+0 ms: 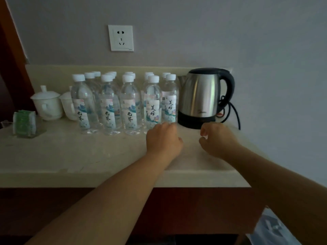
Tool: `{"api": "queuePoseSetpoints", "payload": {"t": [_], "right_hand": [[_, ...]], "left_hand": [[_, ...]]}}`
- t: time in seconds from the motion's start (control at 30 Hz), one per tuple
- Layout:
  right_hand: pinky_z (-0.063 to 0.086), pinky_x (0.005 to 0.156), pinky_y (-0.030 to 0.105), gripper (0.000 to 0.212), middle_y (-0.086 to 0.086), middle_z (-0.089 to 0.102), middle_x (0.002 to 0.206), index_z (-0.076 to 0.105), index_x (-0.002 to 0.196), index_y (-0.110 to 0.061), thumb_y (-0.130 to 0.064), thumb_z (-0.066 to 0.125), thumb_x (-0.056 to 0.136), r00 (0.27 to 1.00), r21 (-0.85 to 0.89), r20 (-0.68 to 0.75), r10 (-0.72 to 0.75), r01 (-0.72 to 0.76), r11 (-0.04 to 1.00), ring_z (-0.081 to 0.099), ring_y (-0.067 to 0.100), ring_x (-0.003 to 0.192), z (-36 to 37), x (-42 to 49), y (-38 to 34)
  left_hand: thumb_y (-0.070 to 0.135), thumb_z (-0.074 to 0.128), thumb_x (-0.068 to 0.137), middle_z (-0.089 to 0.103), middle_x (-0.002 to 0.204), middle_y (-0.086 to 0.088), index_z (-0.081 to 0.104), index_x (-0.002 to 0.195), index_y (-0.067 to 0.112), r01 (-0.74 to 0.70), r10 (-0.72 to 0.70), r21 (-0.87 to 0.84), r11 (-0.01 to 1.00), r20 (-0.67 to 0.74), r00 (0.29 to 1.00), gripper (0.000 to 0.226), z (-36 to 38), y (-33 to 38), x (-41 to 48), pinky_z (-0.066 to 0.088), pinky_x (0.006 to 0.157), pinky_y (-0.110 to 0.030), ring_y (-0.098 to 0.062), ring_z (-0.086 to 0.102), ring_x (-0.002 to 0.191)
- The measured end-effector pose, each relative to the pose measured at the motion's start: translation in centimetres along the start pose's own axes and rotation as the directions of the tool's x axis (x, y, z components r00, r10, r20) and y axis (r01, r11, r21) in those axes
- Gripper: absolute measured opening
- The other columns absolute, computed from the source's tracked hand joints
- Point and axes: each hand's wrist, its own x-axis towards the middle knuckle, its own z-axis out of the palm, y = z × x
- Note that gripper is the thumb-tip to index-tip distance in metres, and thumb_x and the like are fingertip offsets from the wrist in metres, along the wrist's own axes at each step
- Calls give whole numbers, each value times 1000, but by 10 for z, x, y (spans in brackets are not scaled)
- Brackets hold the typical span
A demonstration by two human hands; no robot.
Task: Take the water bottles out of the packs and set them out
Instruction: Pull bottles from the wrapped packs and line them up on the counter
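On the tabletop the water bottles stand upright with caps on, in rows a few deep, between white lidded cups to the left and a steel kettle to the right. Both hands are low in front of the row's right end. The left hand is the nearer. Its knuckles sit at the foot of the rightmost front bottle, which rises straight up just beyond them. Its fingers curl away behind the back of the hand, so I cannot tell whether they touch the bottle, and nothing shows in its grip. The right hand hovers apart, in front of the kettle's base, fingers loosely bent with a gap to the thumb, holding nothing. Any straightening of that end would likely fall to the left hand.
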Motion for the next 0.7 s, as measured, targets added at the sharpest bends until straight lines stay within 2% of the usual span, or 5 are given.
{"api": "queuePoseSetpoints", "payload": {"t": [0.13, 0.23, 0.4, 0.6, 0.7], "right_hand": [[45, 80, 32, 23, 6, 61, 111, 62, 105, -16, -25, 54, 85, 998, -150, 49, 42, -34, 988, 58, 27, 101, -33, -22, 32], [46, 78, 33, 26, 8, 60, 110, 62, 107, -15, -27, 53, 85, 996, -203, 53, 76, -63, 977, 59, 28, 98, -56, -43, 58], [43, 73, 31, 25, 5, 61, 105, 62, 104, -18, -29, 53, 85, 992, -256, 53, 111, -94, 962, 59, 26, 93, -92, -89, 108], [42, 74, 30, 25, 6, 61, 106, 62, 106, -16, -28, 52, 86, 982, -322, 55, 183, -156, 934, 59, 27, 95, -134, -141, 179], [41, 73, 29, 25, 5, 61, 104, 62, 106, -17, -28, 53, 86, 973, -361, 55, 223, -189, 913, 59, 26, 93, -151, -159, 208]], "left_hand": [[26, 51, 84, 61, 103, -7, 59, 92, 16, -94, 91, 77, 993, 48, 995, 14, -9, 43, -7, 32, 71, -32, -29, 54, 100], [26, 50, 84, 59, 98, -5, 49, 81, 20, -155, 151, 76, 985, 53, 987, 6, -12, 83, -18, 33, 69, -32, -28, 54, 97], [28, 51, 83, 61, 99, -3, 62, 89, 17, -200, 198, 76, 977, 37, 979, 16, -5, 155, -45, 32, 67, -32, -25, 54, 96], [26, 49, 85, 61, 94, -3, 61, 87, 17, -274, 273, 5, 962, 36, 961, 15, 9, 241, -74, 32, 65, -30, -23, 54, 88], [23, 49, 85, 62, 92, -4, 58, 83, 16, -319, 320, -24, 948, 81, 944, 12, 18, 281, -85, 36, 65, -30, -24, 55, 86]]}}
